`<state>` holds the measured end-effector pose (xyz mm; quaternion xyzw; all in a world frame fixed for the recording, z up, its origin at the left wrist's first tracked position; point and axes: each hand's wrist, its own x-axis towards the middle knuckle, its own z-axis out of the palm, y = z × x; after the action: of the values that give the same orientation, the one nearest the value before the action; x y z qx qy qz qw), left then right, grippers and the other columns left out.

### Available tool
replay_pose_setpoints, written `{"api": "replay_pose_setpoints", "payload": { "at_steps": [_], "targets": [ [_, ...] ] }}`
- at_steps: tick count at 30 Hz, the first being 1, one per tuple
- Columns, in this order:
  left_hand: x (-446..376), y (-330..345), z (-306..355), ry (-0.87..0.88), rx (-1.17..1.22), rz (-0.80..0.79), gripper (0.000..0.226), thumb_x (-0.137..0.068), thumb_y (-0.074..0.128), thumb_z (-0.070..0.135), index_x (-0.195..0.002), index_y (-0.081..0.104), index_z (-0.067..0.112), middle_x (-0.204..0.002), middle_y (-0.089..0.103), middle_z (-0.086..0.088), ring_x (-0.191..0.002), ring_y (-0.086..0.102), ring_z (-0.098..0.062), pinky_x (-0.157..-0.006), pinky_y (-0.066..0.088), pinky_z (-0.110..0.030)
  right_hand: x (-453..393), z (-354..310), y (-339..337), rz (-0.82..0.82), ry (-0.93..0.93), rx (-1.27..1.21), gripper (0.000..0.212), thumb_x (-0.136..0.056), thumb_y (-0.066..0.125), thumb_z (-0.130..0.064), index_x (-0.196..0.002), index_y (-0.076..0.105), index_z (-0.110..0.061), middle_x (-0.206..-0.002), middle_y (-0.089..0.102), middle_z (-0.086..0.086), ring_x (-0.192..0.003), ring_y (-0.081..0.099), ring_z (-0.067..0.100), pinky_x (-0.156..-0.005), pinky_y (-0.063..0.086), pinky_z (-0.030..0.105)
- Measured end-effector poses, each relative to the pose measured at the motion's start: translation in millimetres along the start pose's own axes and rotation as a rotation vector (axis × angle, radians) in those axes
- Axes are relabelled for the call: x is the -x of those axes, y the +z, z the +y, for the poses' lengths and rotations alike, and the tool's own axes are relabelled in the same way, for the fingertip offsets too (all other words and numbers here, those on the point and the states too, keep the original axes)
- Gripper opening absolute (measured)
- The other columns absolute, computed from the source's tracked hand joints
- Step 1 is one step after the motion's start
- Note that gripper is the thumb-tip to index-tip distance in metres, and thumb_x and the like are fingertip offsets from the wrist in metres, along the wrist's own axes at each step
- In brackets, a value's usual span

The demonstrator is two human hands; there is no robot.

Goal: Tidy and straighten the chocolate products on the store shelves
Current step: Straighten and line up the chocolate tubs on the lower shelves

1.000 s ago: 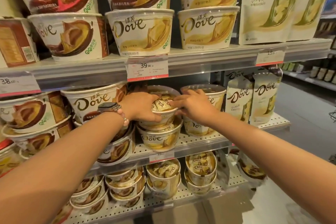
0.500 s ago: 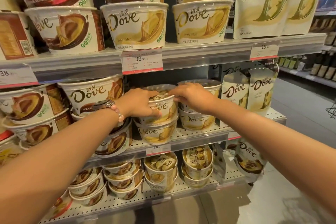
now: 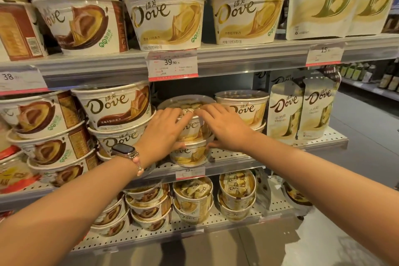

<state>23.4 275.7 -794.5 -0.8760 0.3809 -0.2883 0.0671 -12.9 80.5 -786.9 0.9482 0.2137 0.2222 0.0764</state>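
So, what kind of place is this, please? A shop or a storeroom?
Most likely a shop aisle, probably a supermarket. Perforated metal shelves hold stacked Dove chocolate tubs, printed price tags are clipped to the shelf edges, and another stocked aisle shows at the right.

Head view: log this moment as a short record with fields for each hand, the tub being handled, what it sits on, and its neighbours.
left hand: left hand holds the left side of the top yellow tub
right hand: right hand holds its right side
support: stacked on the lower yellow tub, on the middle shelf
left neighbour: brown tub stack
right neighbour: yellow tub stack, then the pouches
price tag above: 39.90 tag
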Motion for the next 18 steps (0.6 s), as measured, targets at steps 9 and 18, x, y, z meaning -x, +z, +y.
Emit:
{"api": "replay_pose_setpoints", "payload": {
  "at_steps": [9,18],
  "targets": [
    [-1.8,7.5,-3.4,-0.013,-0.019,-0.034,0.099,-0.06,0.082,0.041,-0.136,0.021,0.024,-0.111,0.057,-0.016,-0.101,0.055,-0.03,-0.088,0.045,-0.042,-6.7,-3.1,7.6,0.026,0.041,-0.062,0.082,-0.071,0.075,-0.038,-0.136,0.033,-0.013,-0.137,0.042,0.009,-0.128,0.036,0.025,-0.106,0.034,0.035],
    [-11.1,12.0,3.4,-0.071,-0.036,-0.027,0.091,-0.072,0.071,0.048,-0.144,0.02,0.026,-0.115,0.051,-0.012,-0.105,0.047,-0.026,-0.091,0.037,-0.038,-15.1,2.1,6.0,-0.009,0.075,0.05,0.076,-0.075,0.069,-0.042,-0.137,0.032,-0.018,-0.137,0.044,0.005,-0.13,0.037,0.025,-0.112,0.014,0.05]
  ]
}}
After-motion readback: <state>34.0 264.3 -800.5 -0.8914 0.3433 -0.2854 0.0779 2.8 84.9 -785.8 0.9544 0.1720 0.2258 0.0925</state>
